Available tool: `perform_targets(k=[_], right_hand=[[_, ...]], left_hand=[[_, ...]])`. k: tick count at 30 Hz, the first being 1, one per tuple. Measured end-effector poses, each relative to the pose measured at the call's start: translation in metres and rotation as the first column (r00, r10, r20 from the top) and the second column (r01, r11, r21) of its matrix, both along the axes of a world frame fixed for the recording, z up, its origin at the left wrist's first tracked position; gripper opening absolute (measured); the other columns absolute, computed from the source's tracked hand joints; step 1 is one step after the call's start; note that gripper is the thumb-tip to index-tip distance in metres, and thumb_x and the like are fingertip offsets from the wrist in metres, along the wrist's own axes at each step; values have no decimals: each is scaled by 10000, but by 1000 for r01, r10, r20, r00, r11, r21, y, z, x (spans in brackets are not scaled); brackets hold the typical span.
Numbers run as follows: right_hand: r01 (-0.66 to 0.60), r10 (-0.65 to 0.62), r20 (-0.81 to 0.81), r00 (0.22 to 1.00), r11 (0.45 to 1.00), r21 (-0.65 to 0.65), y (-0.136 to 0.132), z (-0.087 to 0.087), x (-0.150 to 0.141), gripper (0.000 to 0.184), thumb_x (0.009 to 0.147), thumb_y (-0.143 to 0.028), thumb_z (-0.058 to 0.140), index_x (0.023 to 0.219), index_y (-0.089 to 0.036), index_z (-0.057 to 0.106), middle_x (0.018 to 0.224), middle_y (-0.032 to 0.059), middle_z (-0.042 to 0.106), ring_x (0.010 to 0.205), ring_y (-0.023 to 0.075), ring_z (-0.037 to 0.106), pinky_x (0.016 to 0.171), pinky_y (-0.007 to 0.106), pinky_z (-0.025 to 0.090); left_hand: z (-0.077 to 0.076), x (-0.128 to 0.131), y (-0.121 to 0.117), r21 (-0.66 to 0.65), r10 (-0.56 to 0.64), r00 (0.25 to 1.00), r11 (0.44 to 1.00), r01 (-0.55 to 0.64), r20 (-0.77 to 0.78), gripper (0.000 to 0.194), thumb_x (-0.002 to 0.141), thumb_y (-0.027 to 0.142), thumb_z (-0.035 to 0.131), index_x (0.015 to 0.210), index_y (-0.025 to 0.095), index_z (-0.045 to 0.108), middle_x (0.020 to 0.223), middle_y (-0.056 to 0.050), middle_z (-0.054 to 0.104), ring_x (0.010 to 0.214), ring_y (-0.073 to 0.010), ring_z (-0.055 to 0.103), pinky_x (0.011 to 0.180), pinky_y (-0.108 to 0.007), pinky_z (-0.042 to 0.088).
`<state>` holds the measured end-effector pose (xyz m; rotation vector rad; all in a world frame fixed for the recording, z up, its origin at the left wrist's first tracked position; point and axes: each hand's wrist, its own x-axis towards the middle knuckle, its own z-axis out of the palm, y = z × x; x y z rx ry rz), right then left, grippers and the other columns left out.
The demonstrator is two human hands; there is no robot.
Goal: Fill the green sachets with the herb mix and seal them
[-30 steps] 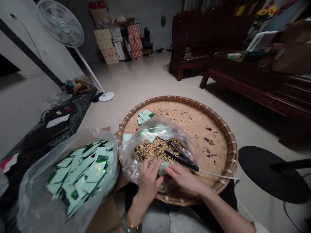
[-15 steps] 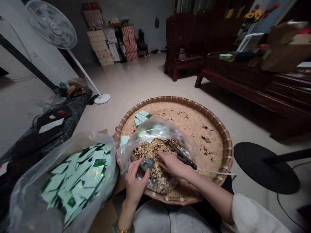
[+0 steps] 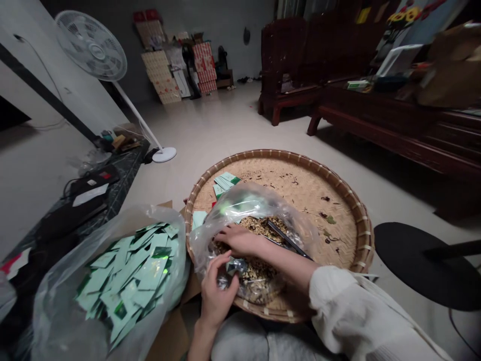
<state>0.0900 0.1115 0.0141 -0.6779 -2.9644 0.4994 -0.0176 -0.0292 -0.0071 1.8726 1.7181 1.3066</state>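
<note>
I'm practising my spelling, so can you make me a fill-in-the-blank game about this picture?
The left hand holds a small pouch between its fingers and ____.
The right hand reaches into a clear bag made of ____.
The woven tray has a ____ shape.
The heaped packets left of the tray are light ____.

Missing words: thumb; plastic; round; green.

Packet bag (image 3: 56,306) left of tray (image 3: 338,205), second bag (image 3: 244,198) in tray, fan (image 3: 96,50) beyond

White fan (image 3: 96,51) near wall; stacked boxes (image 3: 161,75) behind.
</note>
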Motion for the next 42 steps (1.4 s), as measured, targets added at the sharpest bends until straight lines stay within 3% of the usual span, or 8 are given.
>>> perform_targets(k=[4,7,11,17,23,27,33,42], right_hand=[[38,-34,34,999,992,-119,-2,1,40,317,740,-279,677,1040,-181,646,1014,102,617,933,253,592,773,321,475],[154,-157,0,988,964,-215,-2,-2,62,433,753,-245,664,1176,-193,591,1104,110,607,994,243,596,846,319,460],[280,-289,-6,957,933,-227,-4,-5,56,646,726,-236,678,1326,-143,459,1271,179,520,1164,297,501,936,368,417],[84,-82,19,996,951,-298,-7,5,54,480,684,-208,709,1154,-173,619,1119,125,632,1060,274,571,890,352,442],[236,-236,45,971,906,-351,-12,-8,63,861,573,-232,789,1350,-133,432,1275,190,549,1150,319,531,919,371,435],[203,-239,-51,970,905,-374,-11,-9,49,769,624,-209,765,1323,-120,458,1304,176,531,1200,283,499,977,331,398],[431,-433,77,898,831,-352,-10,3,33,579,717,-406,704,1194,-119,548,1141,185,590,1045,311,571,847,369,453],[366,-358,84,930,882,-297,-9,2,26,337,686,-257,727,1009,-200,649,1034,75,625,974,228,582,816,290,439]], left_hand=[[0,-2,1,-27,-13,1000,1000,13,14,289,747,130,574,1026,200,542,1095,-100,671,1021,-229,639,901,-400,510],[-2,-2,3,-31,-16,999,999,17,35,291,758,144,579,1041,193,534,1111,-111,662,1039,-235,631,920,-415,498],[-1,-1,5,-36,-17,999,999,19,44,304,762,157,587,1058,189,527,1131,-118,652,1057,-240,623,932,-428,491],[0,-6,2,-51,2,998,999,1,68,310,761,152,577,1064,190,527,1148,-116,646,1065,-238,623,939,-418,491],[-4,-7,6,-76,14,995,997,-7,94,315,774,177,579,1084,187,526,1159,-120,644,1057,-242,631,925,-412,500],[-2,-7,5,-77,7,995,997,1,100,302,782,172,570,1080,184,524,1174,-128,633,1073,-241,620,932,-416,496],[-4,-9,4,-100,21,992,995,-8,126,308,782,175,575,1084,186,517,1179,-133,627,1083,-241,613,944,-431,486],[-3,-10,4,-106,29,990,994,-15,135,311,784,185,576,1091,184,524,1172,-131,633,1076,-241,618,955,-432,480]])
